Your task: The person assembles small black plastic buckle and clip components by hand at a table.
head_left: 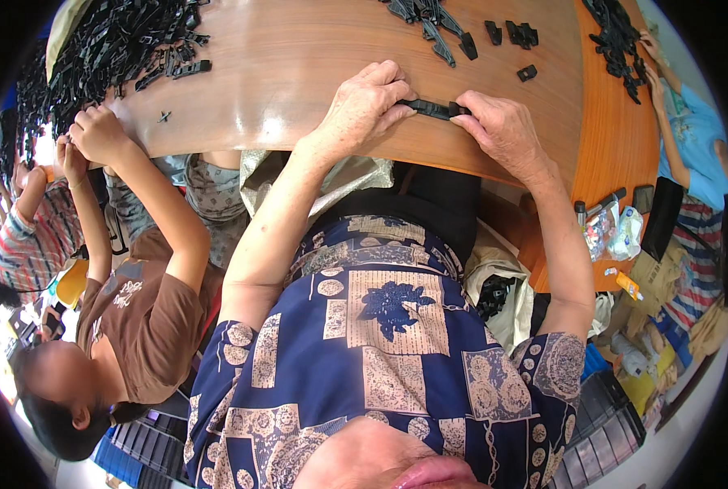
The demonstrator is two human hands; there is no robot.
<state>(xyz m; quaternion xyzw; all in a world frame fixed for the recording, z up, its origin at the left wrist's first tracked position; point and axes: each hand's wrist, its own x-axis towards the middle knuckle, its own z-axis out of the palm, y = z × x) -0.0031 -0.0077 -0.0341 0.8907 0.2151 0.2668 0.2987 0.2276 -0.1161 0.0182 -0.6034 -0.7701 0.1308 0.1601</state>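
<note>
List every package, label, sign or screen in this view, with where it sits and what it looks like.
Clear plastic bag: right table edge, crumpled, whitish with red and blue bits inside.
Small yellow packet: below that bag, oblong, yellow and orange.
Dark flat phone-like device: right table edge, rectangular, screen dark.
Open pale bag of black parts: by the person's right elbow, beige.
No signs visible.

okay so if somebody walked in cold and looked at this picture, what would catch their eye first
First, the two hands at the near edge of the wooden table: the left hand and right hand pinch a long black plastic clip between them. Next, the big heap of black plastic parts at the table's far left, where a neighbour in a brown shirt works. A few loose black pieces lie just beyond the hands.
</note>
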